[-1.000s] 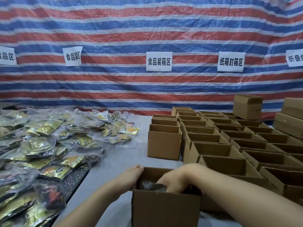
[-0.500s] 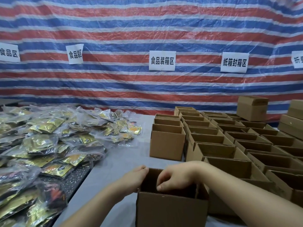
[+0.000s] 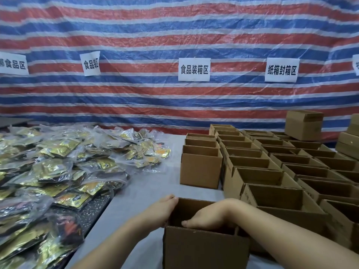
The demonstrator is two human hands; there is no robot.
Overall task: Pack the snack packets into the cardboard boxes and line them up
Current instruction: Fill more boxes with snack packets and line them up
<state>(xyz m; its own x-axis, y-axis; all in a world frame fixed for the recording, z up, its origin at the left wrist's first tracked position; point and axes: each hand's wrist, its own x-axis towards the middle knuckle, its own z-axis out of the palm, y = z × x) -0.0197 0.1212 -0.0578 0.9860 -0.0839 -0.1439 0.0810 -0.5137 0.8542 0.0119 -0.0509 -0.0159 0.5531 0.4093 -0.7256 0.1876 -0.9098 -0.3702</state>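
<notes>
An open cardboard box [image 3: 204, 249] stands at the table's near edge. My left hand [image 3: 165, 208] holds its left wall from outside, with the fingertips at the far left corner of the rim. My right hand [image 3: 207, 217] reaches palm down into the box with the thumb straight; its fingers dip behind the front wall. The box's contents are hidden. A big heap of gold and clear snack packets [image 3: 58, 171] covers the left side of the table. Several open boxes [image 3: 252, 171] stand in rows at the right, the nearest column ending in one box [image 3: 200, 171].
The grey table [image 3: 147, 187] shows bare between the packets and the boxes. Closed boxes [image 3: 303, 125] are stacked at the far right. A striped tarp with paper signs [image 3: 194, 69] hangs behind. A dark speckled mat [image 3: 91, 214] lies under the near packets.
My right hand has gone back down into the box after lifting to the rim. The left hand stays on the left wall. The view has drifted slightly.
</notes>
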